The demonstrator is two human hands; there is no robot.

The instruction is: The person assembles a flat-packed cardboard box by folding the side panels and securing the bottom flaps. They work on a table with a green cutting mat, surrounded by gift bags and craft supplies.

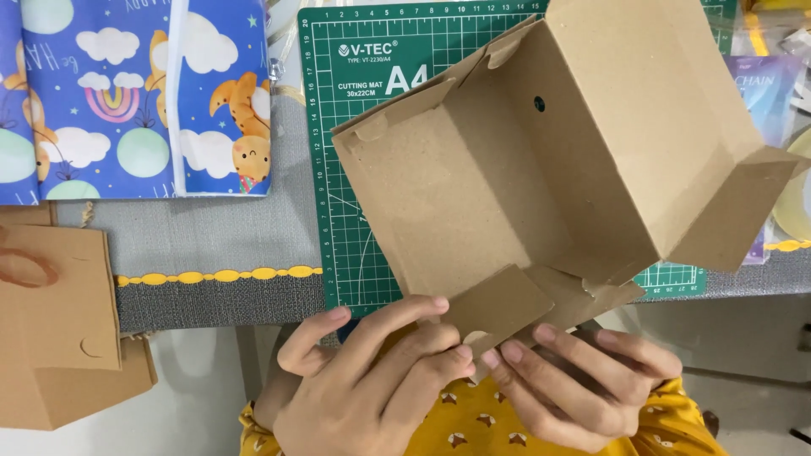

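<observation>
A brown cardboard box (541, 160) with its lid flaps open is held up in front of me, its open side facing the camera. My left hand (372, 380) grips the box's near bottom edge, with fingers curled over a small folded flap (494, 304). My right hand (583, 376) holds the same edge from the right, fingertips pressed on the flap beside the left hand. A small round hole shows in the box's inner wall.
A green cutting mat (355, 169) lies on the grey table (211, 228) behind the box. Blue cartoon wrapping paper (127, 93) lies at top left. Folded brown cardboard pieces (59, 329) hang off the table's left edge. Pastel packets (769, 93) sit at right.
</observation>
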